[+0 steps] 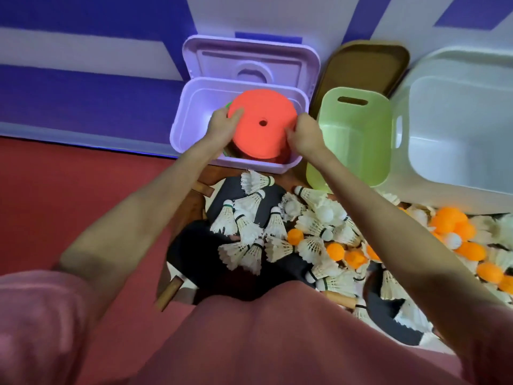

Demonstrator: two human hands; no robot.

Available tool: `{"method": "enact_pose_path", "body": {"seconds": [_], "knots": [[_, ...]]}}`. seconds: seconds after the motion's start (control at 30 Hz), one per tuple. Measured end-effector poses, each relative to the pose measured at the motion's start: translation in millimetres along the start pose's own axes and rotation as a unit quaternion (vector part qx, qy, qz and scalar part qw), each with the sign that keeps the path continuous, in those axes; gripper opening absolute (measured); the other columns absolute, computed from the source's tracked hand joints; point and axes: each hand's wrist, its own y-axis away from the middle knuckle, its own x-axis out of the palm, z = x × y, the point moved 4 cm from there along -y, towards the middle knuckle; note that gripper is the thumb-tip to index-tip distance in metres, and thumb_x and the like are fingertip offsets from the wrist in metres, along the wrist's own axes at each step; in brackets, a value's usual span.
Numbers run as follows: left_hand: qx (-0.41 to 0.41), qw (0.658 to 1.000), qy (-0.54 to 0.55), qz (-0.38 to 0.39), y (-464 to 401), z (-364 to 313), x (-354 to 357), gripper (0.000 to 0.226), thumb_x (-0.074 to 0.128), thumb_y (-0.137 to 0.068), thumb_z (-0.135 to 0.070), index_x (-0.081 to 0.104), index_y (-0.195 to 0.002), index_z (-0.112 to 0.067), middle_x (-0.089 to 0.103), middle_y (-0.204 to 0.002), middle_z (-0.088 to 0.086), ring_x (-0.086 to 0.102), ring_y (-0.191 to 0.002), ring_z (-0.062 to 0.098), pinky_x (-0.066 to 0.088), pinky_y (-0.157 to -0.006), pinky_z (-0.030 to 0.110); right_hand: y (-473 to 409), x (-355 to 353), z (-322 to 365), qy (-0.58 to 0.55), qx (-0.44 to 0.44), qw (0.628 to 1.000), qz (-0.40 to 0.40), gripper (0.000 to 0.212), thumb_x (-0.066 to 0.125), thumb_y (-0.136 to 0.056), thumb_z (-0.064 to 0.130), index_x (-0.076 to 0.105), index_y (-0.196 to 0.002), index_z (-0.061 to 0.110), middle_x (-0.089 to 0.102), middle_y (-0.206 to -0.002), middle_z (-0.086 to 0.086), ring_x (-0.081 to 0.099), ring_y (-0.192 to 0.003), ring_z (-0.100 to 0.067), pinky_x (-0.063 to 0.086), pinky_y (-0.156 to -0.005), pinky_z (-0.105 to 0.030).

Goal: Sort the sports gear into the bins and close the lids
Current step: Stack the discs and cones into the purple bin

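- We noted a red floor at far left, meeting a purple-and-white striped wall.
- The lilac bin stood against that wall, its lid open and leaning back on the wall.
- Our left hand gripped the left edge of an orange disc cone, fingers curled over the rim; the cone was tilted inside the lilac bin, above other cones only partly visible.
- Our right hand pinched the same cone's right edge, fingers curled.
- Below the bin, black paddles with wooden handles lay on the floor, white shuttlecocks heaped over them.
- A green bin stood just beside the lilac one, a brown lid propped behind it.
- Orange balls were mixed among the shuttlecocks farther right.
- A white bin stood at far right, touching the green bin.
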Motion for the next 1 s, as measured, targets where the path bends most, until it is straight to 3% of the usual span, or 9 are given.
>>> {"method": "enact_pose_path", "body": {"seconds": [0.1,0.23,0.37,0.5,0.67,0.73,0.83,1.0], "knots": [[0.035,0.986,-0.159,-0.023,-16.5,4.7,-2.6,0.032,0.057,-0.089,-0.009,0.058,-0.12,-0.003,0.062,-0.119,0.014,0.058,-0.108,0.025,0.041,-0.079,0.022,-5.5,7.0,8.0,0.047,-0.011,0.998,0.044,0.026,0.056,-0.085,0.007,0.058,-0.107,-0.007,0.059,-0.116,-0.024,0.058,-0.106,-0.038,0.044,-0.08,-0.038],[0.048,0.97,-0.236,-0.021,-29.2,10.0,3.0,0.037,0.059,-0.087,-0.011,0.057,-0.123,-0.004,0.063,-0.114,0.009,0.057,-0.105,0.023,0.041,-0.085,0.028,-11.0,22.1,6.8,0.064,-0.001,0.995,0.078,0.029,0.06,-0.084,0.012,0.06,-0.108,-0.004,0.059,-0.118,-0.021,0.059,-0.108,-0.034,0.047,-0.083,-0.035],[0.039,0.942,-0.331,-0.028,-36.8,24.4,6.7,0.03,0.062,-0.083,-0.016,0.061,-0.102,0.006,0.059,-0.108,0.026,0.056,-0.103,0.035,0.043,-0.082,0.037,-11.3,33.5,12.3,0.118,-0.028,0.992,0.044,0.042,0.044,-0.092,0.012,0.039,-0.129,-0.007,0.042,-0.132,-0.025,0.041,-0.124,-0.039,0.037,-0.101,-0.043],[0.055,0.947,-0.308,-0.073,-23.8,26.9,-0.7,0.037,0.057,-0.081,-0.01,0.059,-0.117,-0.002,0.05,-0.119,0.023,0.053,-0.107,0.035,0.044,-0.09,0.034,-6.8,38.4,19.0,0.116,-0.065,0.991,0.031,0.039,0.045,-0.092,0.011,0.038,-0.128,-0.003,0.041,-0.132,-0.026,0.039,-0.123,-0.041,0.032,-0.102,-0.042],[0.208,0.948,-0.21,-0.121,29.0,27.9,-12.1,0.028,0.049,-0.085,-0.01,0.064,-0.108,-0.003,0.057,-0.109,0.015,0.059,-0.083,0.015,0.039,-0.071,0.019,20.3,37.9,18.2,0.011,-0.163,0.987,-0.009,0.04,0.048,-0.088,0.006,0.046,-0.127,-0.003,0.047,-0.124,-0.024,0.045,-0.116,-0.04,0.037,-0.099,-0.042],[0.255,0.937,-0.203,-0.123,53.8,35.9,-16.0,0.026,0.047,-0.085,-0.01,0.064,-0.104,-0.006,0.059,-0.104,0.01,0.058,-0.08,0.011,0.041,-0.069,0.02,40.6,33.1,13.6,-0.025,-0.191,0.981,-0.024,0.04,0.05,-0.087,0.005,0.047,-0.127,0.0,0.046,-0.125,-0.021,0.047,-0.116,-0.036,0.038,-0.1,-0.038],[0.274,0.937,-0.194,-0.096,85.0,54.6,-19.0,0.02,0.05,-0.087,-0.01,0.065,-0.102,-0.009,0.062,-0.096,0.006,0.057,-0.076,0.011,0.05,-0.069,0.03,72.3,28.2,-1.0,-0.054,-0.19,0.979,-0.052,0.038,0.052,-0.085,0.004,0.051,-0.123,0.001,0.049,-0.122,-0.018,0.05,-0.112,-0.033,0.04,-0.095,-0.035],[0.284,0.935,-0.211,0.023,129.6,76.9,-0.7,0.016,0.059,-0.089,-0.008,0.067,-0.101,-0.011,0.063,-0.09,-0.002,0.059,-0.074,0.013,0.051,-0.069,0.032,124.0,29.5,-48.0,-0.056,-0.124,0.987,-0.086,0.031,0.054,-0.082,0.002,0.056,-0.113,0.002,0.054,-0.108,-0.016,0.053,-0.102,-0.032,0.046,-0.086,-0.039]]}}
